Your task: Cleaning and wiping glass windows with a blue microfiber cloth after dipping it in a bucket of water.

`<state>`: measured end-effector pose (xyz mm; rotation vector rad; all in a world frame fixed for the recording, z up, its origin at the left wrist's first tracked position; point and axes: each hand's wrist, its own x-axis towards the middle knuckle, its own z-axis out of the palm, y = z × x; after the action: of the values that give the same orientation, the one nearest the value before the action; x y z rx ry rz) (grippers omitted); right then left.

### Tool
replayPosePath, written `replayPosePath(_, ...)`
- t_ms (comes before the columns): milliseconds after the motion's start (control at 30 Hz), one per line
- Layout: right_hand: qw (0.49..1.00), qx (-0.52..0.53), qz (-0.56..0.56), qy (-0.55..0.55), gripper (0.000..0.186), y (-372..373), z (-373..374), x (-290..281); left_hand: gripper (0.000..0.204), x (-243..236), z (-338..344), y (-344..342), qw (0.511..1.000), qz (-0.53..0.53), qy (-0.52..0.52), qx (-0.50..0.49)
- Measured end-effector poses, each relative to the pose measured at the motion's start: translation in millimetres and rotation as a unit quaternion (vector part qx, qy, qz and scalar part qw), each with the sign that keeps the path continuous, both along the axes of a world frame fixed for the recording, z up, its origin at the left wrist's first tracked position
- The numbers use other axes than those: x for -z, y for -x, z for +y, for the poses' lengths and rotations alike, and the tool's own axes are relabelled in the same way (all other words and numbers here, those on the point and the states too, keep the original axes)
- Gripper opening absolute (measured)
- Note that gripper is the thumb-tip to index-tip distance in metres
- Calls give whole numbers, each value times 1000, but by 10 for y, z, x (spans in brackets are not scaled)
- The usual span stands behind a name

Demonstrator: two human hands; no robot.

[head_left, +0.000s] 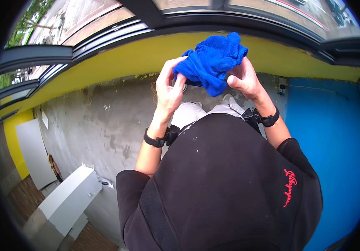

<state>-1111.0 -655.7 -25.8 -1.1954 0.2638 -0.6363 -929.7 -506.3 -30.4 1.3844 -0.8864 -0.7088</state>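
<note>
A crumpled blue cloth (213, 60) is held up in front of me, just short of the yellow wall below the window. My left hand (170, 90) grips its left side, fingers and thumb closed on the fabric. At the right side of the cloth, my right hand (249, 81) has its fingers tucked behind the folds, with the thumb standing a little off the fabric. Those right fingertips are hidden by the cloth. Each wrist wears a black strap with a small black device.
Dark window frames (117, 33) run across the far side above the yellow wall (125, 62). The grey floor (92, 129) is stained. A blue panel (330, 138) lies to the right, with a thin cable near its far end. At the lower left stands a white boxy ledge (69, 196).
</note>
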Motion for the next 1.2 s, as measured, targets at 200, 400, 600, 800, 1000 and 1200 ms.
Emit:
replayPosePath(200, 987, 66, 128, 76, 59, 1037, -482, -60, 31, 137, -593, 729, 991, 120, 55, -25)
replayPosePath(400, 901, 130, 346, 227, 60, 1830, -876, 63, 17, -243, -987, 1350, 1000, 12, 4, 11)
replayPosePath(600, 924, 88, 158, 336, 79, 1933, -817, -113, 25, -365, -1274, 1660, 989, -59, -100, 90)
replayPosePath(800, 935, 147, 144, 289, 37, 1732, -881, 107, 23, -436, -1550, 1610, 972, -140, -92, 168)
replayPosePath(1000, 918, 126, 140, 350, 29, 2022, -1030, -271, 22, -526, -1560, 1537, 942, -268, -42, 198)
replayPosePath(1200, 953, 47, 74, 291, 27, 2130, -1229, -557, 36, -575, -1515, 1597, 867, -464, 57, 173)
